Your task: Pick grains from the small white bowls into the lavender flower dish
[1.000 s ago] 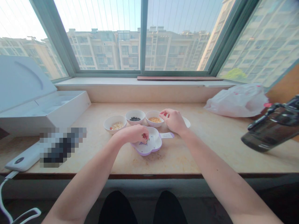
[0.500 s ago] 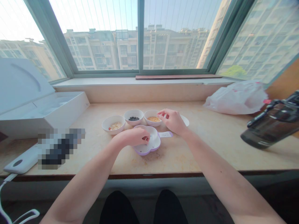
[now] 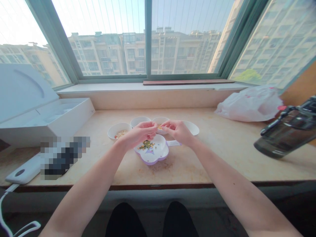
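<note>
My left hand (image 3: 142, 134) hovers over a white and purple scalloped bowl (image 3: 159, 151) with a short handle. Its fingers are pinched together; whatever they hold is too small to make out. Close to those fingertips, my right hand (image 3: 177, 131) also has thumb and forefinger pinched, in front of the white bowl of yellow grains (image 3: 161, 119). A small pile of mixed green, yellow and dark beans (image 3: 146, 144) lies in the scalloped bowl, with a few stray bits near its rim. My left hand partly covers another white bowl (image 3: 138, 120), hiding its contents.
On the left is a white bowl (image 3: 112, 131) of pale pieces. A white dish (image 3: 194, 127) sits beyond my right hand. An open white box (image 3: 71, 113) and a white device with a cable (image 3: 23, 172) stand left; a plastic bag (image 3: 249, 103) and dark bottle (image 3: 278, 135) stand right.
My left hand has risen from inside the scalloped bowl, uncovering the bean pile. My right hand has shifted left and slightly down, bringing both hands' fingertips close together.
</note>
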Demonstrator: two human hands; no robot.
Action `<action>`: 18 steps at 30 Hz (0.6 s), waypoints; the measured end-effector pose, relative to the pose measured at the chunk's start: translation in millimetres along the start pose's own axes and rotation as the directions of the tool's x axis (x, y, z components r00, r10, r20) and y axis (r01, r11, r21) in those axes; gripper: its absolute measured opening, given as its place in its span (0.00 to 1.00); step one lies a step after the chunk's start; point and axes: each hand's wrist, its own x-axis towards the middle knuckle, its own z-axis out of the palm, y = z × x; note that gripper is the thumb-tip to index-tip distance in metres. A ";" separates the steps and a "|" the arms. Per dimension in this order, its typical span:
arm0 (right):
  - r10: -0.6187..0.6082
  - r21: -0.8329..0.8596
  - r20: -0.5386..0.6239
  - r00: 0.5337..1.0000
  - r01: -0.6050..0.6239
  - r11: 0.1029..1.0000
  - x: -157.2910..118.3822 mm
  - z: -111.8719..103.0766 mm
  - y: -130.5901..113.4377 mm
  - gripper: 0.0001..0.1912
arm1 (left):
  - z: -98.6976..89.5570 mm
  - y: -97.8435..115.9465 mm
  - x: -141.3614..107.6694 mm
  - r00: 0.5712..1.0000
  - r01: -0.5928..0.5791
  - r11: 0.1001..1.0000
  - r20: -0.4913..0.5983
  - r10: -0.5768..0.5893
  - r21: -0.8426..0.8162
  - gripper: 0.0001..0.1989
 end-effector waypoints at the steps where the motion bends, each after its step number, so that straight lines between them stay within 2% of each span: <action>1: -0.001 0.017 0.011 1.000 0.001 1.000 -0.2 0.6 0.6 0.14 | 0.2 -0.6 0.1 1.000 0.007 0.999 0.003 -0.007 -0.048 0.18; 5: 0.000 0.108 0.042 0.999 -0.005 0.994 -1.7 1.3 -1.1 0.15 | -0.4 -4.4 1.5 0.999 0.045 0.987 0.031 -0.041 -0.151 0.18; 11: 0.022 0.289 0.081 0.996 -0.044 0.956 -5.2 0.9 -11.4 0.19 | -1.6 -10.5 5.0 0.995 0.100 0.981 0.043 -0.094 -0.164 0.19; 18: 0.101 0.314 0.108 0.989 -0.130 0.941 -5.3 5.7 -13.0 0.21 | 2.9 -19.9 8.2 0.987 0.153 0.977 -0.022 -0.158 -0.146 0.18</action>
